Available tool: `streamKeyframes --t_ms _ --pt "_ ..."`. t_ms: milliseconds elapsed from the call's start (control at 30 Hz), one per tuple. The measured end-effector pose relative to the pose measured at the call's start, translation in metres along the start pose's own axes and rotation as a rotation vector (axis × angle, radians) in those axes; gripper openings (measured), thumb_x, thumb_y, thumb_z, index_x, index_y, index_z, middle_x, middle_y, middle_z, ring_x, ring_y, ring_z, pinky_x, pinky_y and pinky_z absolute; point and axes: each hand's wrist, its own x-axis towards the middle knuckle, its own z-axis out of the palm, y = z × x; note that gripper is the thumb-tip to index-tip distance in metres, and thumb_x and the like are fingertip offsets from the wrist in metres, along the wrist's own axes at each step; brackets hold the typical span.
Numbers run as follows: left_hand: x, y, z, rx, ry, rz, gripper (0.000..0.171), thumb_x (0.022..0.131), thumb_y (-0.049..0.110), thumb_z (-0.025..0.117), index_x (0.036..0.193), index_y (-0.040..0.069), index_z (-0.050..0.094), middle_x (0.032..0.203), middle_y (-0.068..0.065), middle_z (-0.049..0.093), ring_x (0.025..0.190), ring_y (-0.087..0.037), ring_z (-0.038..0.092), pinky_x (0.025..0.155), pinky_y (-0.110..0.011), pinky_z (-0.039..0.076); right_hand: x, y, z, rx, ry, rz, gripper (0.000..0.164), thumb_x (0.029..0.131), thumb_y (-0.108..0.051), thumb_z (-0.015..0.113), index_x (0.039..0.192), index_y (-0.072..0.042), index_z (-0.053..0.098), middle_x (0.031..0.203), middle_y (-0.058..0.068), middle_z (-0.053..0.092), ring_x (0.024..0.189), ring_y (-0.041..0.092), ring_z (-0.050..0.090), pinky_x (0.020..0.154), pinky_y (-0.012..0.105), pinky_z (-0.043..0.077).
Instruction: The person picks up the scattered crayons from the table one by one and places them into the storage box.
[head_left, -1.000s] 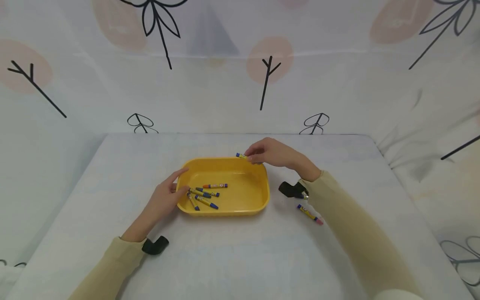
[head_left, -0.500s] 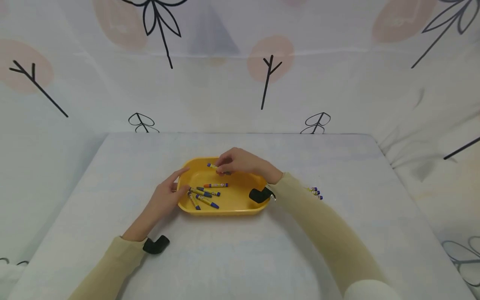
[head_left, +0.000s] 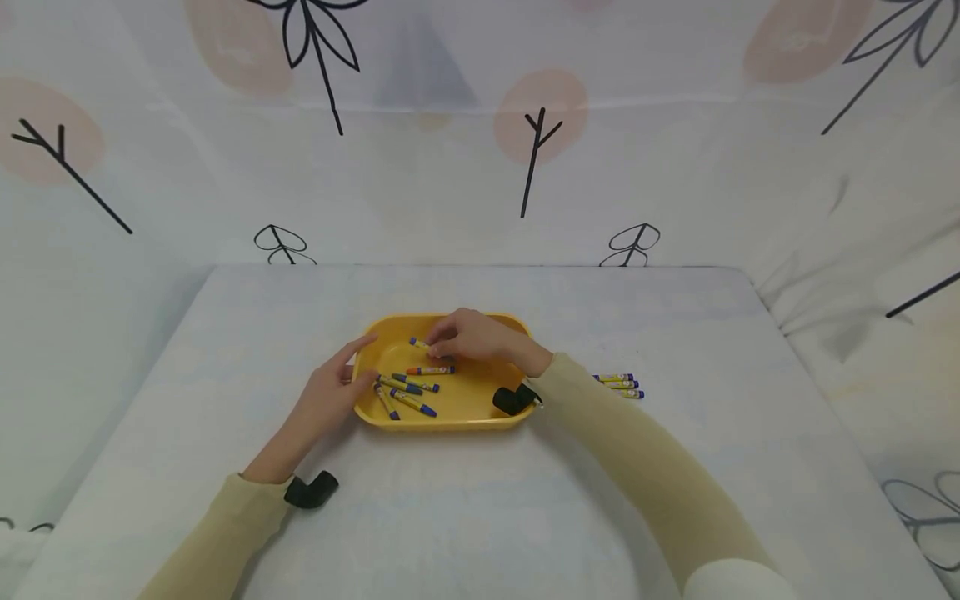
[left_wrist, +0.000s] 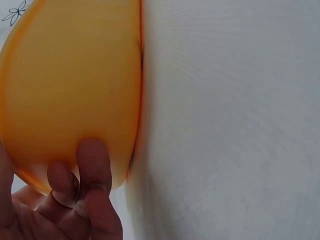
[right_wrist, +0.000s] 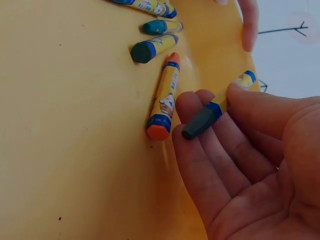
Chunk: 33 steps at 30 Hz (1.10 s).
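Observation:
A shallow yellow plastic tray stands on the white table. My left hand grips its left end, fingertips against the outer wall in the left wrist view. Over the inside of the tray, my right hand pinches a dark grey-green oil pastel with a yellow and blue wrapper between thumb and fingers. Just beneath it lies an orange oil pastel on the tray floor. Several blue and green pastels are scattered in the tray's left part, close to the left thumb.
To the right of the tray, several more oil pastels lie side by side on the table, partly hidden by the right sleeve. A patterned white cloth hangs behind the table's far edge.
My right hand has moved left from the tray's far right rim with the pastel, then lowered into the tray. The left hand has stayed in place.

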Motion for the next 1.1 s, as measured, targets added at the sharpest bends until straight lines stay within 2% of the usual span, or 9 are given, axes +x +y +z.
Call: streamKeyframes --t_ms 167,433,600,733,833,967,1100 --pt "0.000 0.000 -0.001 0.010 -0.001 0.005 0.057 0.100 0.024 0.059 0.153 0.027 0.039 0.099 -0.014 0.068 0.072 -0.021 0.059 0.061 -0.032 0.045 0.001 0.000 0.001 0.048 -0.011 0.005 0.023 0.098 -0.019 0.065 0.116 -0.006 0.072 0.100 -0.001 0.073 0.087 0.013 0.063 0.079 0.025 0.049" --pt "-0.001 0.003 -0.001 0.011 0.003 -0.008 0.057 0.099 0.023 0.060 0.153 0.026 0.039 0.103 -0.016 0.069 0.076 -0.022 0.060 0.064 -0.033 0.047 -0.002 0.004 -0.005 0.078 0.011 -0.011 0.027 0.097 -0.024 0.066 0.119 -0.009 0.072 0.107 -0.005 0.071 0.100 0.015 0.060 0.089 0.028 0.047" --pt "-0.001 0.003 -0.001 0.009 0.006 -0.003 0.057 0.099 0.024 0.060 0.152 0.026 0.040 0.102 -0.015 0.069 0.075 -0.021 0.060 0.063 -0.033 0.046 -0.015 0.006 -0.019 0.187 0.019 -0.006 0.031 0.098 -0.024 0.064 0.124 -0.008 0.069 0.110 -0.003 0.072 0.107 0.018 0.064 0.093 0.030 0.049" --pt "-0.001 0.003 -0.001 0.006 0.003 -0.012 0.057 0.099 0.025 0.060 0.152 0.027 0.040 0.100 -0.014 0.069 0.072 -0.021 0.059 0.062 -0.033 0.045 -0.041 0.008 -0.039 0.266 0.052 -0.001 0.036 0.099 -0.023 0.064 0.129 -0.002 0.065 0.113 0.004 0.071 0.111 0.025 0.065 0.093 0.033 0.050" --pt "-0.001 0.003 -0.001 -0.001 -0.002 -0.015 0.057 0.099 0.024 0.060 0.153 0.027 0.039 0.099 -0.015 0.069 0.071 -0.021 0.058 0.062 -0.033 0.045 -0.066 0.017 -0.056 0.267 0.111 0.007 0.038 0.098 -0.024 0.065 0.129 -0.002 0.064 0.114 0.006 0.071 0.111 0.025 0.064 0.094 0.035 0.050" --pt "-0.001 0.003 -0.001 0.000 -0.008 -0.020 0.057 0.099 0.024 0.060 0.153 0.027 0.039 0.098 -0.014 0.068 0.070 -0.021 0.057 0.061 -0.032 0.044 -0.103 0.039 -0.078 0.254 0.197 0.043 0.036 0.097 -0.023 0.065 0.129 -0.005 0.064 0.117 0.008 0.070 0.112 0.027 0.063 0.095 0.038 0.049" --pt "0.000 0.003 -0.001 0.006 -0.007 -0.030 0.058 0.099 0.024 0.059 0.153 0.028 0.038 0.101 -0.015 0.068 0.070 -0.020 0.057 0.062 -0.033 0.043 -0.140 0.067 -0.091 0.243 0.253 0.112 0.039 0.098 -0.023 0.064 0.131 -0.002 0.061 0.121 0.015 0.067 0.115 0.032 0.061 0.096 0.036 0.049"
